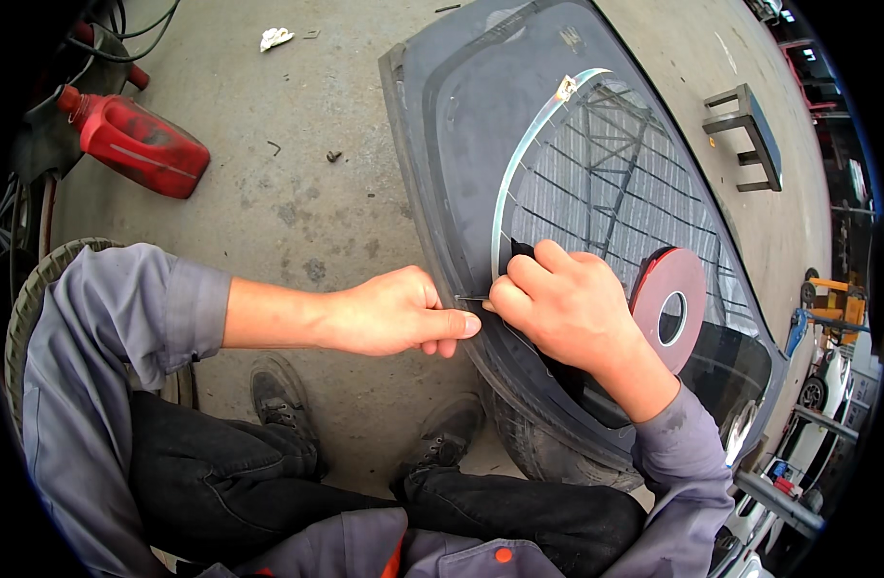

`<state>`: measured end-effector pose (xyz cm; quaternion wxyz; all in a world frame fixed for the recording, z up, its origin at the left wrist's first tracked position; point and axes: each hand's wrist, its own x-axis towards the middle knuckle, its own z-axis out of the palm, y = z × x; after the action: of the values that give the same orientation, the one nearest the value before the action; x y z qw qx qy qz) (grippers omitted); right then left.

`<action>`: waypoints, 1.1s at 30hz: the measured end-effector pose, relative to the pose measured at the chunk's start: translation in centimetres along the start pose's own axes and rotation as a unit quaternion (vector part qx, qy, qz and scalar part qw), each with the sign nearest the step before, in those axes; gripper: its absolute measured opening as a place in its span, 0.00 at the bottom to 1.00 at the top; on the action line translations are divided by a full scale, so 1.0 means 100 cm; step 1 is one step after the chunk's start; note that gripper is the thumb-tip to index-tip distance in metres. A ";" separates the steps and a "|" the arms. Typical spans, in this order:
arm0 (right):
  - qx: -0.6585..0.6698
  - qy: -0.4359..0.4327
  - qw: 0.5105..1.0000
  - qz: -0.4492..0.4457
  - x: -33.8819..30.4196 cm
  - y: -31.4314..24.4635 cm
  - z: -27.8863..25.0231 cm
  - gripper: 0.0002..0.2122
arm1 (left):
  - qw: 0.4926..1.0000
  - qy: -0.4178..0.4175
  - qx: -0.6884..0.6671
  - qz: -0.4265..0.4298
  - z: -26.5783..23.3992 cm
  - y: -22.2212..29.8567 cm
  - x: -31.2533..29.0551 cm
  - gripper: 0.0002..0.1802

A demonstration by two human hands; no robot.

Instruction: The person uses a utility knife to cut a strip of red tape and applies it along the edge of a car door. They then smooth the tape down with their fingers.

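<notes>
A dark grey vehicle panel with a glass window (461, 125) lies tilted in front of me, reflecting roof beams. My left hand (389, 313) is closed in a fist at the panel's near left edge, thumb stretched toward the right hand; what it pinches, if anything, is hidden. My right hand (567, 303) is closed above the panel, its fingers round a thin needle-like piece (471, 298) that sticks out toward the left hand. Beyond the right hand, a pale glossy strip (509, 183) curves along the glass border. A roll of red-edged tape (688, 289) rests on the glass beside my right wrist.
Beneath the panel's near end is a black tire (533, 433). A red jug (139, 144) stands at the left near black hoses (124, 34). On the concrete floor lies a crumpled white scrap (276, 39). A small stool (748, 135) is at the far right, with vehicles beyond.
</notes>
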<state>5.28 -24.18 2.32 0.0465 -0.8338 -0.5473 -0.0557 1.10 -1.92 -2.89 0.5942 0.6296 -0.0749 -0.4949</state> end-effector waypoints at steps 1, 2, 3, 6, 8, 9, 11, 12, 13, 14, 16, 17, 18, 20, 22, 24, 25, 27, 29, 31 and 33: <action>-0.007 -0.001 1.000 -0.003 0.000 0.000 -0.001 0.08 | 1.000 -0.004 0.002 -0.012 0.000 0.003 -0.001 0.23; -0.014 -0.003 1.000 -0.006 0.001 -0.001 -0.003 0.08 | 1.000 -0.004 0.007 -0.015 -0.001 0.006 -0.002 0.23; -0.021 -0.004 1.000 -0.009 0.001 -0.001 -0.003 0.08 | 1.000 -0.003 0.011 -0.019 -0.001 0.009 -0.003 0.23; -0.031 0.004 1.000 -0.004 0.004 -0.003 -0.002 0.08 | 1.000 0.008 0.007 -0.002 0.000 0.004 -0.003 0.27; -0.030 0.005 1.000 0.000 0.004 -0.003 -0.002 0.08 | 1.000 0.010 0.006 -0.002 0.001 0.006 -0.003 0.27; -0.030 0.006 1.000 0.002 0.004 -0.003 -0.002 0.08 | 1.000 0.008 0.010 -0.013 0.000 0.007 -0.003 0.26; -0.031 0.006 0.999 0.010 0.002 -0.004 -0.001 0.08 | 1.000 0.006 0.014 -0.022 -0.001 0.010 -0.004 0.25; -0.032 0.006 0.999 0.014 0.001 -0.004 -0.001 0.08 | 1.000 0.005 0.015 -0.019 -0.001 0.011 -0.004 0.25; -0.026 0.007 1.000 0.013 0.001 -0.004 0.000 0.08 | 1.000 0.006 0.015 -0.018 -0.001 0.010 -0.004 0.25; -0.021 0.009 1.000 0.012 0.001 -0.004 0.000 0.08 | 1.000 0.007 0.013 -0.017 0.000 0.009 -0.004 0.25; -0.009 0.011 1.000 0.010 0.000 -0.003 0.001 0.08 | 1.000 0.006 0.009 -0.015 0.000 0.008 -0.004 0.24; -0.002 0.012 1.000 0.010 -0.001 -0.003 0.002 0.08 | 1.000 0.005 0.012 -0.017 0.000 0.009 -0.004 0.24; 0.005 0.013 1.000 0.009 -0.002 -0.002 0.002 0.08 | 1.000 0.003 0.015 -0.020 -0.001 0.009 -0.004 0.24; 0.001 0.004 1.000 0.014 -0.002 -0.002 -0.002 0.09 | 1.000 0.003 0.012 -0.018 -0.001 0.008 -0.004 0.24; 0.005 0.001 1.000 0.014 -0.002 -0.003 -0.003 0.09 | 1.000 0.001 0.002 -0.007 0.000 0.006 -0.003 0.24; 0.016 0.005 1.000 0.008 -0.002 -0.003 0.000 0.09 | 1.000 0.001 0.007 -0.010 0.000 0.006 -0.003 0.23; 0.020 0.006 1.000 0.009 -0.002 -0.003 0.000 0.09 | 1.000 0.001 0.009 -0.011 0.000 0.007 -0.003 0.23; 0.027 0.006 1.000 0.012 -0.001 -0.004 0.001 0.09 | 1.000 -0.001 0.011 -0.007 -0.001 0.008 -0.003 0.23; 0.033 0.003 0.999 0.010 -0.001 -0.004 0.000 0.09 | 1.000 -0.001 0.009 -0.003 -0.001 0.007 -0.003 0.23; 0.037 -0.001 0.999 0.009 0.000 -0.004 -0.001 0.09 | 1.000 -0.003 0.004 0.002 0.000 0.007 -0.003 0.23; 0.039 -0.003 0.999 0.009 0.000 -0.003 -0.001 0.09 | 1.000 -0.004 0.003 0.000 -0.001 0.006 -0.003 0.23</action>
<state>4.95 -24.09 2.46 0.0776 -0.8366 -0.5414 -0.0314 1.31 -1.86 -2.27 0.5919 0.6297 -0.0785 -0.4970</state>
